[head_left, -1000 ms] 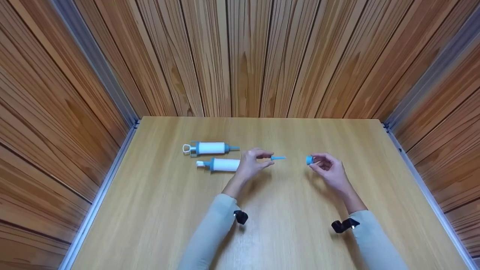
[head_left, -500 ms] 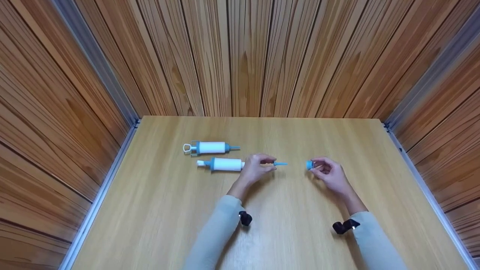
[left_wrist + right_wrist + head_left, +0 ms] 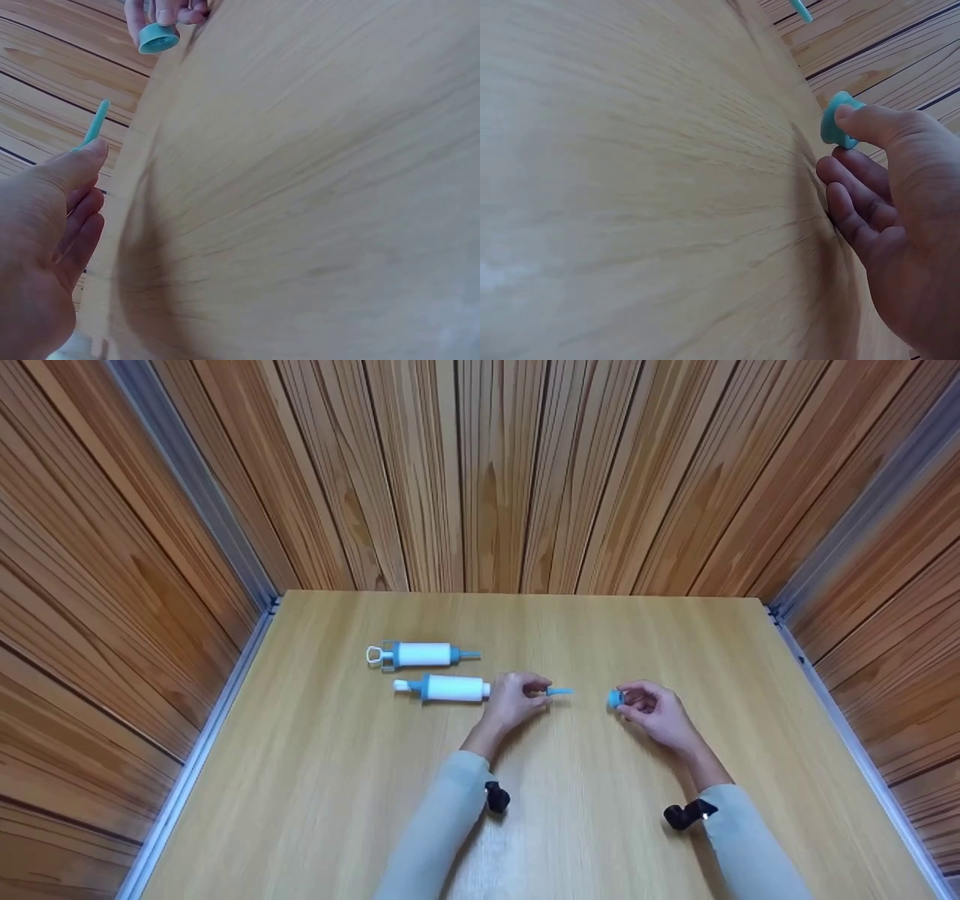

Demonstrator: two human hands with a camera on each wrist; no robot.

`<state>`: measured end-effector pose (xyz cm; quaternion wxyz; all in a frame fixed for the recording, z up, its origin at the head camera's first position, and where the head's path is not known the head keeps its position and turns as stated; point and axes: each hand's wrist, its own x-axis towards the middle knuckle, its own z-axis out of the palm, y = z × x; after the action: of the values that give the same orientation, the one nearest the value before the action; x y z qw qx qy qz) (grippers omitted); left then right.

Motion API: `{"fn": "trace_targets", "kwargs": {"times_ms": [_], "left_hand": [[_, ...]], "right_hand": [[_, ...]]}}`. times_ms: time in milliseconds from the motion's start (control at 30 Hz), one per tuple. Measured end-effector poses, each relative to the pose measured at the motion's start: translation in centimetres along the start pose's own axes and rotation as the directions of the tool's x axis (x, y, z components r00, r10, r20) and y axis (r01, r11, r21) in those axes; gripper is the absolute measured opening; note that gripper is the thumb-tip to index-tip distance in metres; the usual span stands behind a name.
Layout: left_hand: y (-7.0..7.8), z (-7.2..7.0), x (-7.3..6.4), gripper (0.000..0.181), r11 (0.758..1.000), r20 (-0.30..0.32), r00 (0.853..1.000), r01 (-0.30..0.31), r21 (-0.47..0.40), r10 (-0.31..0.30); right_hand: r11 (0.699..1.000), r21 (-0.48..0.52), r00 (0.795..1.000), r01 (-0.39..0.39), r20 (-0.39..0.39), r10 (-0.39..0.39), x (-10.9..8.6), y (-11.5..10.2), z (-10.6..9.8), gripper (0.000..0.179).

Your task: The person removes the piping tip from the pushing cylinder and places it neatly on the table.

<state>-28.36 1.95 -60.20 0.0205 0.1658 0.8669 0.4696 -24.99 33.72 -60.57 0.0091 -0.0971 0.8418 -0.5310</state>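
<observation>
My left hand [image 3: 512, 701] pinches a slim blue nozzle [image 3: 559, 691] between thumb and fingertips, its thin tip pointing right. In the left wrist view the nozzle [image 3: 96, 124] sticks out past the thumb, its wider base hidden in the fingers. Facing it, my right hand [image 3: 660, 716] pinches a short blue ring-shaped cap [image 3: 840, 120] by its side, its hollow end showing in the left wrist view. A gap separates nozzle and cap. Just left of my left hand lies a white-barrelled syringe [image 3: 454, 688] with a blue collar and a bare white neck.
Behind that one lies a second syringe [image 3: 424, 655], with its blue nozzle on and a white ring handle at the left. Wood-plank walls [image 3: 487, 472] and metal rails [image 3: 202, 727] border the wooden table [image 3: 585, 825].
My left hand has shifted right and a little toward the person with the nozzle, uncovering the syringe's white neck. My right hand has come slightly nearer the person, and the cap is tilted more.
</observation>
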Motion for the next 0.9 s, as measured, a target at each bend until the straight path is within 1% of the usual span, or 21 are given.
{"fn": "trace_targets", "kwargs": {"times_ms": [133,333,533,667,800,900], "left_hand": [[0.04,0.26,-0.06,0.027,1.000,0.002,1.000,0.022,0.015,-0.022],[-0.20,0.63,0.06,0.029,0.998,0.023,0.999,0.048,0.038,-0.049],[-0.16,0.70,0.02,0.029,0.996,0.028,0.997,0.072,0.055,-0.074],[-0.24,0.81,0.05,0.028,0.996,0.018,0.998,0.058,0.072,-0.060],[-0.32,0.90,0.08,0.026,0.994,-0.001,1.000,0.027,0.110,-0.027],[-0.39,0.97,0.15,0.026,0.991,-0.010,1.000,0.018,0.131,-0.016]], "right_hand": [[1.000,-0.022,1.000,-0.005,0.007,0.006,-0.01,-0.12,-0.02,0.035],[0.999,-0.049,1.000,-0.012,0.027,0.014,0.10,-0.41,0.05,0.036],[0.994,-0.105,1.000,-0.015,0.020,0.017,0.34,-0.44,0.05,0.036],[0.991,-0.127,0.999,-0.028,0.014,0.030,0.39,-0.53,-0.03,0.036],[0.989,-0.139,0.999,-0.043,0.009,0.044,0.33,-0.68,-0.11,0.036],[0.987,-0.148,0.998,-0.057,0.005,0.059,0.25,-0.78,-0.26,0.036]]}}
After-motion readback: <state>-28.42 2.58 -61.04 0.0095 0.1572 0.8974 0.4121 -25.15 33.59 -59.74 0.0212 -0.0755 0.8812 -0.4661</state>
